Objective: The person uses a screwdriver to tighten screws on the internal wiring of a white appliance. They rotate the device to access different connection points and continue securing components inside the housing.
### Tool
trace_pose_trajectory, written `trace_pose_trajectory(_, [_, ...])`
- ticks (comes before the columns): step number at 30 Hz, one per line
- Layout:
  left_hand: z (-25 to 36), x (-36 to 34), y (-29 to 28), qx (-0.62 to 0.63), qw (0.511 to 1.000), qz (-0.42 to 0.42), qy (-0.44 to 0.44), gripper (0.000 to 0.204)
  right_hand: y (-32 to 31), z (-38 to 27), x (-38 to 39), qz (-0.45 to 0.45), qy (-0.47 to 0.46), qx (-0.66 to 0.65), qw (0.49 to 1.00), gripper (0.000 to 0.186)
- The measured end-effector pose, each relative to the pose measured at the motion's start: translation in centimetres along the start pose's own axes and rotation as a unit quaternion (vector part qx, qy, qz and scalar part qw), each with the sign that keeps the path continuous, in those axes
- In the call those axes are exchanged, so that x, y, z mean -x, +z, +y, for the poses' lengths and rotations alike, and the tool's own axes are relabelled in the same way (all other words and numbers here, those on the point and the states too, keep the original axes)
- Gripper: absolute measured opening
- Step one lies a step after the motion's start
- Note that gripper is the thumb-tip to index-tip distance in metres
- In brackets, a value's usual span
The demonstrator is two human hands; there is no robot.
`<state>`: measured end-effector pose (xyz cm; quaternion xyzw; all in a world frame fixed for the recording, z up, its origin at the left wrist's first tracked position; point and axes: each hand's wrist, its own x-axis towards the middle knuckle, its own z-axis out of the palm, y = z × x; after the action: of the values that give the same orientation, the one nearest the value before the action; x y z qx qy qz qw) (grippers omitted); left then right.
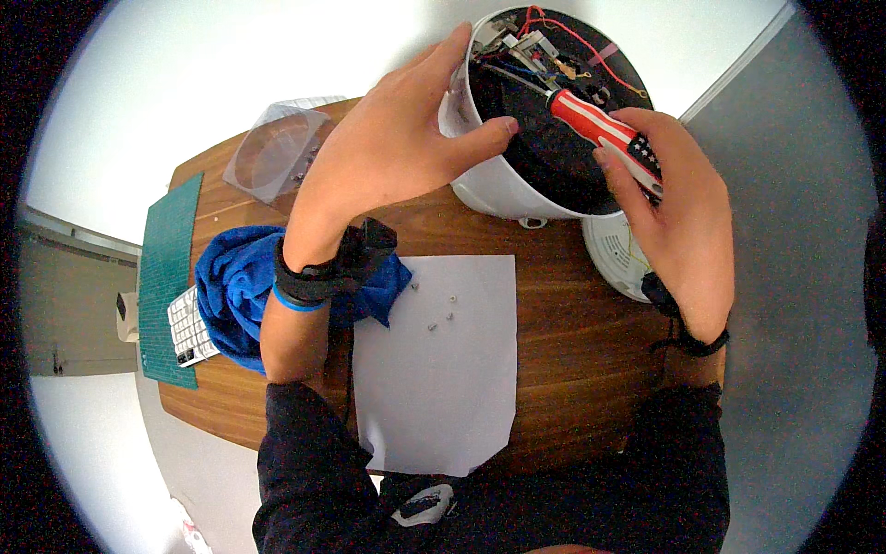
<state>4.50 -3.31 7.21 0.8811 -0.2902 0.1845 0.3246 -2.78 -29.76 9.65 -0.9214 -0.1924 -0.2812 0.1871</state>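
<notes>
A white round appliance (498,185) is tipped toward me, its open black underside showing red, blue and other wires and small metal parts. My left hand (392,148) grips its rim, thumb inside the opening and fingers over the outer wall. My right hand (678,208) holds a screwdriver (600,129) with a red, white and blue handle; its shaft points up-left into the wiring. Several small screws (441,312) lie on a white paper sheet (438,388) on the wooden table (572,332).
A blue cloth (231,286) lies left of the paper beside a white keypad (189,328) on a green cutting mat (166,277). A clear plastic lid (277,152) sits at the back left. A white round cover (618,254) rests under my right hand.
</notes>
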Motion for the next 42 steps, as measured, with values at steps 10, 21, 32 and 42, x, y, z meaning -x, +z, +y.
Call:
trace_pose_trajectory(10, [0.3,0.1,0.2,0.012,1.000,0.007,0.008,0.088,0.0,-0.7,0.0,-0.009,-0.061,0.075,0.995,0.037])
trace_pose_trajectory(21, [0.4,-0.1,0.4,-0.006,0.999,0.039,0.033,0.089,0.4,0.8,-0.1,0.026,-0.031,-0.002,0.999,0.033])
trace_pose_trajectory(32, [1.4,-0.1,-0.2,0.004,1.000,0.012,-0.014,0.088,0.1,0.7,-0.9,0.018,-0.087,0.066,0.994,0.027])
trace_pose_trajectory(42, [0.6,-0.1,0.3,-0.011,1.000,0.025,0.013,0.088,0.2,0.9,-0.9,0.043,-0.073,0.076,0.994,0.047])
